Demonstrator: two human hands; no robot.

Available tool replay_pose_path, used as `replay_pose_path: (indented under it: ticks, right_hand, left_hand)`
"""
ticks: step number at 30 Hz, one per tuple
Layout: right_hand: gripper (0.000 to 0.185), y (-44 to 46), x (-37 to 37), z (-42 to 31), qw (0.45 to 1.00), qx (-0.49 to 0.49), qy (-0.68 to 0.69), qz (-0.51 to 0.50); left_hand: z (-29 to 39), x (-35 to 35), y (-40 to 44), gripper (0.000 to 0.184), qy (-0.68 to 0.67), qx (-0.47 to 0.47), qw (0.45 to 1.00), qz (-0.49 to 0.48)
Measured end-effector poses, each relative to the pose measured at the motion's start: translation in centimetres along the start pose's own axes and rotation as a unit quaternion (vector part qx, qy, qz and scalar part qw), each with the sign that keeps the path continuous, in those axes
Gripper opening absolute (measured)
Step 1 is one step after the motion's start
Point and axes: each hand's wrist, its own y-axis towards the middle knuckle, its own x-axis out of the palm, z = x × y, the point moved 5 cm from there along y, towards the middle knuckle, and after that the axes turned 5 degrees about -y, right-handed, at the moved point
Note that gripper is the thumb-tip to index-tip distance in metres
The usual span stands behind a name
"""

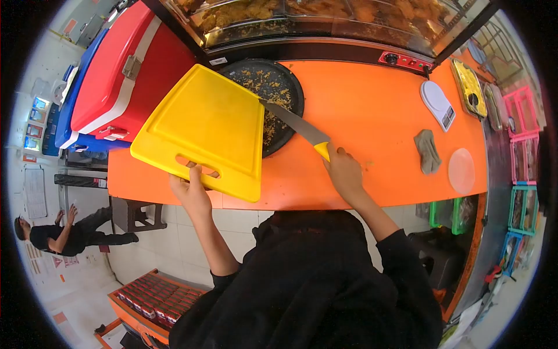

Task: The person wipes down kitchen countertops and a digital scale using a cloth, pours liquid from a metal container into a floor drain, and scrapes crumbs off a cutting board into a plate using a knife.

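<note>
My left hand (195, 195) grips a yellow cutting board (203, 128) by its handle slot, with the board tilted above the left part of the counter. In my right hand (344, 171) is a knife (299, 125), held by its yellow handle. The blade points up and to the left, its tip close to the board's right edge; whether they touch I cannot tell. Behind the board, partly covered by it, lies a round black tray (296, 87) scattered with golden crumbs.
A glass food warmer (325, 46) holding fried pieces stands behind the orange counter (354, 93). Left is a red cooler (128, 70). To the right lie a white scale (437, 104), a grey cloth (427, 151) and a translucent round lid (461, 170). Another person (64, 232) is at far left.
</note>
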Motion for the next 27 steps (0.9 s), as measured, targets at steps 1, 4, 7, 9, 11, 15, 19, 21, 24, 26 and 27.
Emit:
replay_pose_path:
  ticks: [1, 4, 7, 9, 11, 15, 19, 21, 24, 26, 27]
  right_hand:
    - [0.033, 0.2, 0.1, 0.0, 1.000, -0.001, -0.002, 0.006]
    - [0.028, 0.7, 0.8, 0.5, 0.994, -0.007, 0.105, -0.005]
    - [0.023, 1.9, 1.7, 0.8, 0.965, 0.027, 0.257, -0.035]
    - [0.024, 2.5, 1.9, 0.5, 0.906, 0.078, 0.406, -0.087]
    - [0.028, 3.1, 0.5, -0.9, 0.779, 0.141, 0.589, -0.163]
    - [0.039, 5.7, -3.3, -4.3, 0.684, 0.065, 0.694, -0.217]
    - [0.044, 7.9, -4.1, -6.7, 0.616, 0.017, 0.700, -0.360]
    - [0.046, 8.0, -3.5, -6.3, 0.608, 0.023, 0.689, -0.394]
    - [0.046, 5.8, -3.0, -1.5, 0.662, 0.062, 0.640, -0.385]
    - [0.044, 3.7, -3.5, 0.9, 0.683, 0.123, 0.618, -0.369]
    - [0.042, 2.6, -3.6, 1.7, 0.670, 0.161, 0.630, -0.359]
  left_hand:
    - [0.0, -0.1, -0.1, 0.026, 0.005, 0.000, 1.000, 0.002]
    - [-0.3, -0.7, -0.2, 0.026, 0.005, 0.006, 1.000, 0.012]
    - [-0.4, -1.6, -0.2, 0.026, 0.009, 0.034, 0.999, 0.020]
    - [-0.8, -2.3, -0.4, 0.028, 0.018, 0.050, 0.998, 0.018]
    - [-1.1, -2.8, -0.6, 0.031, 0.029, 0.067, 0.997, 0.006]
    - [-1.0, -2.3, -1.1, 0.034, 0.053, 0.063, 0.996, -0.031]
    - [-0.8, -1.8, -1.2, 0.035, 0.093, 0.094, 0.990, -0.046]
    - [-1.0, -2.0, -1.1, 0.035, 0.108, 0.116, 0.986, -0.055]
    - [-0.2, -1.9, -1.0, 0.034, 0.122, 0.105, 0.986, -0.042]
    - [-0.4, -2.0, -0.8, 0.035, 0.104, 0.100, 0.989, -0.031]
    - [-0.6, -2.0, -0.7, 0.035, 0.095, 0.097, 0.990, -0.026]
